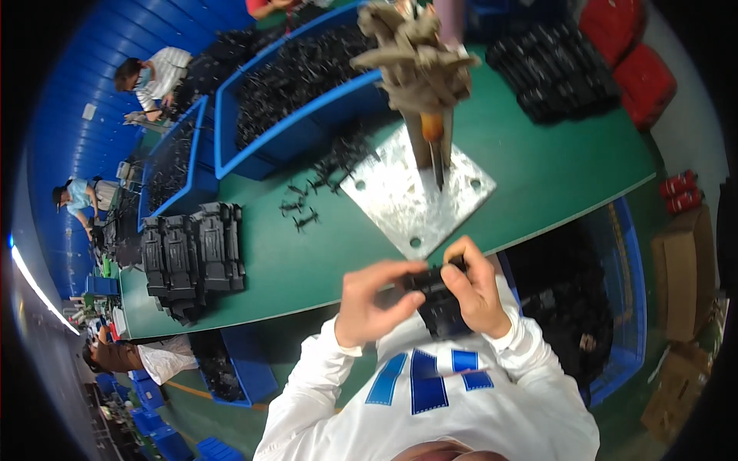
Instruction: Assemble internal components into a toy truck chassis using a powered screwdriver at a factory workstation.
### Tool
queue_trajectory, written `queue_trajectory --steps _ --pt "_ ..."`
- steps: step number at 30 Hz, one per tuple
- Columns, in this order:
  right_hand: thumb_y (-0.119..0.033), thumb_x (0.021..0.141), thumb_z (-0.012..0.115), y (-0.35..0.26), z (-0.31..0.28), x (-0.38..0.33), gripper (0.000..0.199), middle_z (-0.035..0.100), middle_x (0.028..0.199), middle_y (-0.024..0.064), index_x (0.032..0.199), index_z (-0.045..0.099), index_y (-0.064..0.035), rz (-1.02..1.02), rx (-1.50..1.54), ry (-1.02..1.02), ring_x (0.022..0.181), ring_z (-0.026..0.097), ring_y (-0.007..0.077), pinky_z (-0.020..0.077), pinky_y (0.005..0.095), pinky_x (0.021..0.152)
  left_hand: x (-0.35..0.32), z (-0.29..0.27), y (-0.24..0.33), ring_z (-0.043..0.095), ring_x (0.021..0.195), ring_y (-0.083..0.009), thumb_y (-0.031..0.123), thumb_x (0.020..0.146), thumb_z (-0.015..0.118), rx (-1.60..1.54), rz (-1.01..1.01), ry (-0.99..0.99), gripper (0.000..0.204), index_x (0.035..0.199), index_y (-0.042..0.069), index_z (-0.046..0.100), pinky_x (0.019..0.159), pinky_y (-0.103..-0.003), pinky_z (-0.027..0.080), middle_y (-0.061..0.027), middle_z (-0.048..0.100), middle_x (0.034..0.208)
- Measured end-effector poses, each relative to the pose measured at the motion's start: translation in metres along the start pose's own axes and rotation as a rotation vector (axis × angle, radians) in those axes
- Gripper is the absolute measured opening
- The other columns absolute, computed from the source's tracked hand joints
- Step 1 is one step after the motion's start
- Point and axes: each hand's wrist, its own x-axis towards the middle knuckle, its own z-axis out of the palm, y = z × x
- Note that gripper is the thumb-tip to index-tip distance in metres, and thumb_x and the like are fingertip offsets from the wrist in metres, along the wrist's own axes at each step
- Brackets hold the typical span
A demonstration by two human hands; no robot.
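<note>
- Right hand (pixel 478 290), yours: closed on the black part, thumb over its near face, fingers curled behind its upper right end.
- Left hand (pixel 370 301), yours: half curled, thumb and fingers apart, fingertips at the part's left side — whether they grip it, you cannot tell.
- Black part (pixel 443 303): one, held before your chest, just off the near edge of the surface; finer detail blurred.
- White garment (pixel 461 411): long-sleeved, blue patches on the front, worn by you.
- Blue bin (pixel 635 323), low on your right beyond the surface's edge: dark pieces inside.
- Surface (pixel 269 288): green, stretching ahead of you and to your left.
- Metal plate (pixel 392 203): silver, turned cornerwise, holes near its corners, lying in front of your hands.
- Pointed tool (pixel 436 146): orange section, slim tip downward above the plate, beneath a tan wrapped bundle (pixel 415 58).
- Small black pieces (pixel 304 220): loose, to the left of the plate.
- Stacked black parts (pixel 223 246): several, to your left on the surface.
- Large blue bin (pixel 296 144): filled with small black pieces, beyond the loose ones.
- Second stack (pixel 550 73): black parts, far right.
- Co-workers (pixel 165 73): several, farther off to your left.
</note>
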Motion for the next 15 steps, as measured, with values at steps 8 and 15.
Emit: queue_trajectory --steps 8,15 --pt "-0.018 0.095 0.056 0.004 -0.007 0.001 0.017 0.053 0.08 0.0029 0.097 0.052 -0.0021 0.013 0.002 -0.021 0.075 0.048 0.0061 0.0412 0.0223 0.067 -0.002 0.005 0.0 0.069 0.077 -0.015 0.007 0.077 0.076 -0.028 -0.036 -0.002 0.029 0.103 -0.004 0.069 0.072 -0.027 0.056 -0.0111 0.072 0.092" --pt "-0.015 0.087 0.064 0.008 0.006 -0.004 0.042 0.058 0.112 0.0178 0.126 0.053 -0.0015 -0.156 -0.29 0.205 0.093 0.063 0.0255 0.0523 0.0329 0.077 0.0 0.01 -0.009 0.068 0.08 -0.013 0.008 0.079 0.076 -0.088 -0.134 0.107 0.031 0.106 -0.005 0.068 0.074 -0.027 0.056 -0.0096 0.072 0.092"
